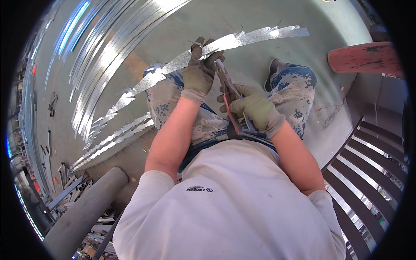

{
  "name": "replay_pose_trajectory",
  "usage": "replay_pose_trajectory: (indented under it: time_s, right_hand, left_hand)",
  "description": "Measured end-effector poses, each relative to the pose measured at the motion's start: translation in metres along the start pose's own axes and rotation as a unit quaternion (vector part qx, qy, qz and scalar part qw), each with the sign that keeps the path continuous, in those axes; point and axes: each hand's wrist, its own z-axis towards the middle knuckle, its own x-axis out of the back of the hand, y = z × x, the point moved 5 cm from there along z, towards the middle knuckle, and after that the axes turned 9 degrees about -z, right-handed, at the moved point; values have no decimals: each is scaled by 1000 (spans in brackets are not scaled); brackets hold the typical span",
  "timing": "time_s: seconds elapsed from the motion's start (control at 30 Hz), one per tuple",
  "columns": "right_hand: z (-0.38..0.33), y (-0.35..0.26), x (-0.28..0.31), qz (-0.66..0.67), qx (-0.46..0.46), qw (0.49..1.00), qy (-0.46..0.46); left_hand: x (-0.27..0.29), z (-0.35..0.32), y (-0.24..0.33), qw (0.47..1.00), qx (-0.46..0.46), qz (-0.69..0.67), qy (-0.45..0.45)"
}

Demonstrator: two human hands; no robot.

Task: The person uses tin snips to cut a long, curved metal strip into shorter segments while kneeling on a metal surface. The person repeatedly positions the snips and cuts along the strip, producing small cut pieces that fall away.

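My left hand [196,77], in a grey-green work glove, grips a long, shiny sheet-metal strip [225,42] around its middle. Bent, notched tabs stick up along the strip's edge, and it curves from the lower left to the upper right. In my right hand [256,107], also gloved, is a pair of tin snips [225,80] with a red handle. The snips' jaws point up toward my left fingers, just below the strip. Whether the jaws touch the strip I cannot tell.
Many plain metal strips [110,47] lie fanned out at the left. Notched strips [117,135] rest below them. A thick grey pipe-like bar [89,206] stands at the lower left, a worn red piece [362,58] at the right, and dark slats [364,175] at the lower right.
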Motion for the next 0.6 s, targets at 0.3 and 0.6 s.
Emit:
replay_pose_trajectory:
  time_s: [0.3,0.6]
  right_hand:
    - [6,-11,-6,234,7,955,-184]
    - [21,-8,-4,262,28,938,-225]
  left_hand:
    - [-22,-11,5,1000,2,3,-7]
    - [-32,-17,8,1000,1,-1,-28]
